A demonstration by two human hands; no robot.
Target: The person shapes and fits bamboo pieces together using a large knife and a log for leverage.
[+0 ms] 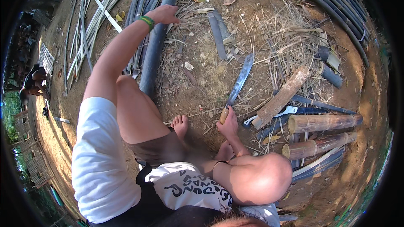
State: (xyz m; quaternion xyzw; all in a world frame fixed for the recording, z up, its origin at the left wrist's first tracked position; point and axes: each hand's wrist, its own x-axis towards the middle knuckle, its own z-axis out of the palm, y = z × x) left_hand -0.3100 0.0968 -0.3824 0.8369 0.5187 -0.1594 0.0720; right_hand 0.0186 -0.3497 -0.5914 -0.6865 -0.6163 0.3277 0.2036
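Note:
My right hand point(229, 122) is closed around the wooden handle of a machete point(241, 77). Its long, slightly curved blade points away from me, just above the dirt. My left hand point(163, 14), with a green band on its wrist, reaches far forward over a thick dark bamboo pole point(152, 65). Its fingers extend past the pole's right side with nothing visible in them; whether they touch the pole I cannot tell. Ahead of the blade lie short split bamboo pieces point(216, 35) on the ground.
At right are a rough log point(283, 96), a saw with a white handle point(288, 110), and cut bamboo sections point(324, 122). Long poles point(332, 4) curve along the far right. Pale split strips point(94, 23) lie far left. Another person point(35, 80) is off to the left.

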